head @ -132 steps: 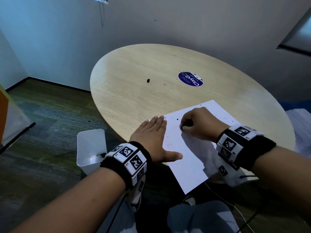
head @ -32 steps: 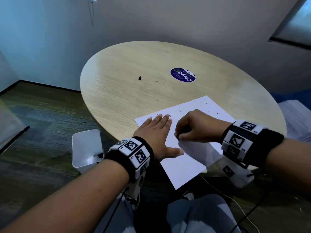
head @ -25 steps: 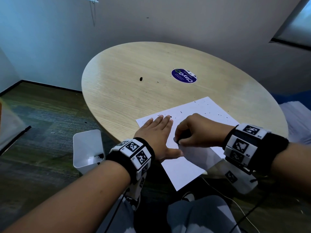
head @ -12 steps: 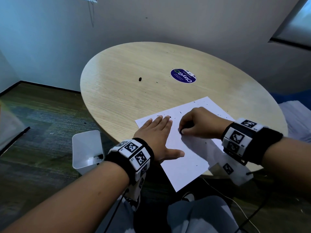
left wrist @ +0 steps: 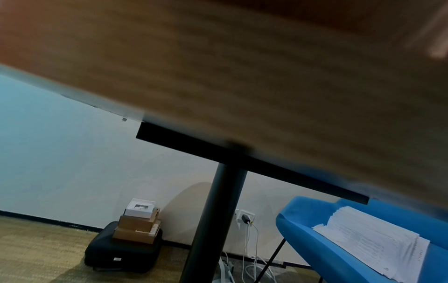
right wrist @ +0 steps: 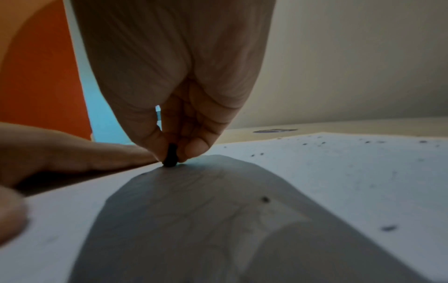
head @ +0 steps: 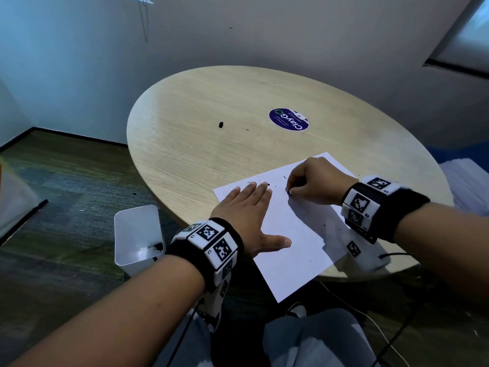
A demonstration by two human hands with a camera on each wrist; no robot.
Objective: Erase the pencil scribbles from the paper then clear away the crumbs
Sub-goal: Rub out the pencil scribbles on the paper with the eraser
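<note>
Round and pale wood, the counter (head: 201, 144) stands against a plain light wall in a dim room with dark carpet. At its near edge, the right hand (head: 315, 181) has its fingers (right wrist: 194, 147) curled tight, thumb and fingertips pinching a small black eraser (right wrist: 170, 157) whose lower end touches the white paper (head: 293, 234). Faint pencil scribbles (right wrist: 213, 183) show on the sheet in the shadow just below those fingertips. Dark crumbs (right wrist: 265, 199) lie scattered on the paper around and beyond the pinching fingers, a few more near the far edge of the sheet. Just beside the right fingertips, the left hand (head: 246, 215) lies flat on the paper with its fingers straight and together and the thumb spread out, holding nothing, pressing the sheet down. The paper's near corner hangs past the counter's rim. Farther out from the fingers, a lone dark bit (head: 220, 125) sits on the bare wood, and beyond it a round blue sticker (head: 289, 122). Off the counter, to the left of the left wrist, a white bin (head: 137, 237) stands on the floor with dark specks inside. Under the counter, the left wrist view shows a black pedestal leg (left wrist: 213, 220), and a blue chair (left wrist: 339, 254) bearing a stack of papers.
</note>
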